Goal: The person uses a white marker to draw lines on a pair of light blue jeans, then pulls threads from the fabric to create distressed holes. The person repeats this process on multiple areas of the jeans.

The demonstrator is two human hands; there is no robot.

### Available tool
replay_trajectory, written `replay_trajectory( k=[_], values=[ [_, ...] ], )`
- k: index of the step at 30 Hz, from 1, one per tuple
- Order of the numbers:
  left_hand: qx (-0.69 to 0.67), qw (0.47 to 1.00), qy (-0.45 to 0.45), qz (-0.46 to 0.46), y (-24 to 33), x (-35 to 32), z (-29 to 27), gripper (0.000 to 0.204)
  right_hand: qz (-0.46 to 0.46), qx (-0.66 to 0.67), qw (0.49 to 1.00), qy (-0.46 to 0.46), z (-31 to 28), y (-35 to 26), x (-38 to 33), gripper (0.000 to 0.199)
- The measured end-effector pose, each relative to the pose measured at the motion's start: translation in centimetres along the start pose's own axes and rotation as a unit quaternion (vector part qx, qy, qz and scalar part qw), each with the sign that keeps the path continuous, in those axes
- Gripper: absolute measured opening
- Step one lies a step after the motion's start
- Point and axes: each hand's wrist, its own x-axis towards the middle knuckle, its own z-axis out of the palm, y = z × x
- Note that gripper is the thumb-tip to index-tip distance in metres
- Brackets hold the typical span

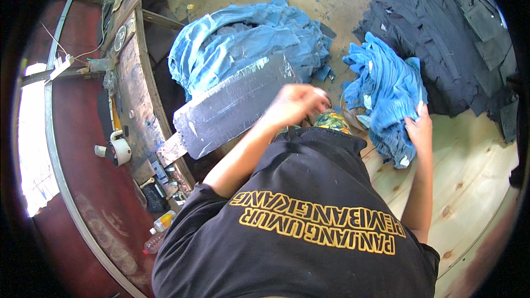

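Black T-shirt [309, 182] nearest; ahead, the right hand [419, 127] grips the right edge of a blue cloth bundle [386, 85] beside dark fabric [430, 33]. Held one-sided, loose folds could spill. Left hand [301, 102] blurred, grip unclear.

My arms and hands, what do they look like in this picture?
Short black sleeves, with bare forearms below. No gloves show on the left hand or right hand, and no watch on either wrist. The left hand is blurred, so I can't tell about rings there.
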Motion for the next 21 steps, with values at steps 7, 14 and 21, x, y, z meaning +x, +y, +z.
replay_trajectory(
  k=[7,14,21],
  values=[
    [-0.391,0.912,-0.059,-0.107,2.7,13.5,4.9,0.079,-0.14,0.212,0.965,-0.057,6.0,-18.8,6.8,0.048],
    [-0.366,0.897,0.236,-0.069,1.9,11.4,-7.0,0.038,-0.209,0.169,0.934,-0.234,10.6,-26.9,5.6,0.064],
    [-0.196,0.918,0.3,-0.172,2.0,6.4,-7.3,0.047,-0.303,0.211,0.863,-0.345,12.5,-28.5,3.1,0.055]
  ],
)
